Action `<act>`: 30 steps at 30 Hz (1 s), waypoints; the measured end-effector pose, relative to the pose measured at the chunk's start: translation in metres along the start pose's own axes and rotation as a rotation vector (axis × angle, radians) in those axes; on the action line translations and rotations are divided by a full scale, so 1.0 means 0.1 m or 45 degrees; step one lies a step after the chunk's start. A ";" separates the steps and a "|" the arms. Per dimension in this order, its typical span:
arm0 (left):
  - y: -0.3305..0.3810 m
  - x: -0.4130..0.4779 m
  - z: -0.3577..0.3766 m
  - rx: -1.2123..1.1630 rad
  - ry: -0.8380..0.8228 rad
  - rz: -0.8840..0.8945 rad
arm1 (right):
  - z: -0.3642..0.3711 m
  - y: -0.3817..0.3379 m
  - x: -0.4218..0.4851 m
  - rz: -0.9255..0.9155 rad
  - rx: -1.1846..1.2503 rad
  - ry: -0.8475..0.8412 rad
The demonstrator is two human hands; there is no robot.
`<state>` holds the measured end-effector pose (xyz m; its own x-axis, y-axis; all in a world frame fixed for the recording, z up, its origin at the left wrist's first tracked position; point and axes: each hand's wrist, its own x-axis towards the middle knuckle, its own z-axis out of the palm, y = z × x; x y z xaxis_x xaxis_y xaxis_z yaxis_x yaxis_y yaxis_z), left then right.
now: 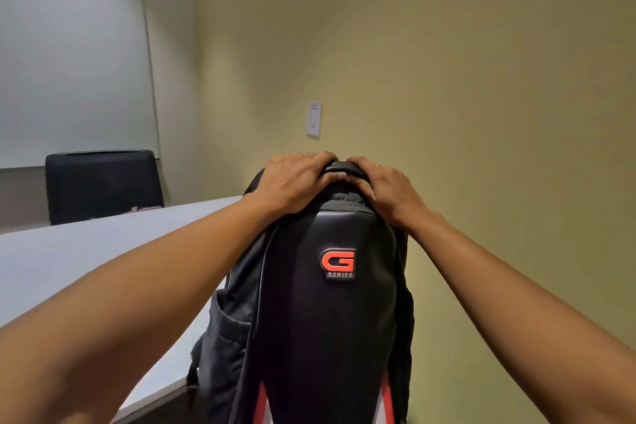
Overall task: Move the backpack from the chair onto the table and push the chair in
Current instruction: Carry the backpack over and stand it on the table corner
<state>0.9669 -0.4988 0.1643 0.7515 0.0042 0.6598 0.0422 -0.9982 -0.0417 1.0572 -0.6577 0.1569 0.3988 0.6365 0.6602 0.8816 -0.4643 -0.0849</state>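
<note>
A black backpack (320,320) with a red "G Series" badge and red-white stripes hangs upright in front of me, lifted to chest height. My left hand (297,179) and my right hand (382,188) both grip its top handle from either side, fingers curled over it. The backpack's lower left side overlaps the right edge of the pale grey table (86,262). Its bottom is cut off by the frame. The chair it came from is out of view.
A black chair (103,186) stands at the table's far end, below a whiteboard (69,62). A beige wall with a white switch plate (314,119) fills the right side. Something pink lies on the far end of the table.
</note>
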 end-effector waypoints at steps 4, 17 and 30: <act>-0.60 0.52 0.15 0.064 0.048 0.000 | 0.32 0.10 0.74 -0.018 -0.008 0.021; -1.93 1.25 0.95 0.132 0.096 -0.105 | 1.52 0.37 2.15 -0.045 0.024 0.096; -2.41 1.15 1.70 -0.028 -0.091 -0.182 | 2.54 0.62 2.13 0.048 0.105 0.094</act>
<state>1.1552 -0.2479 0.1224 0.7836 0.1500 0.6029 0.1384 -0.9882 0.0659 1.2605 -0.3942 0.1025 0.4150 0.5713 0.7081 0.8854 -0.4327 -0.1698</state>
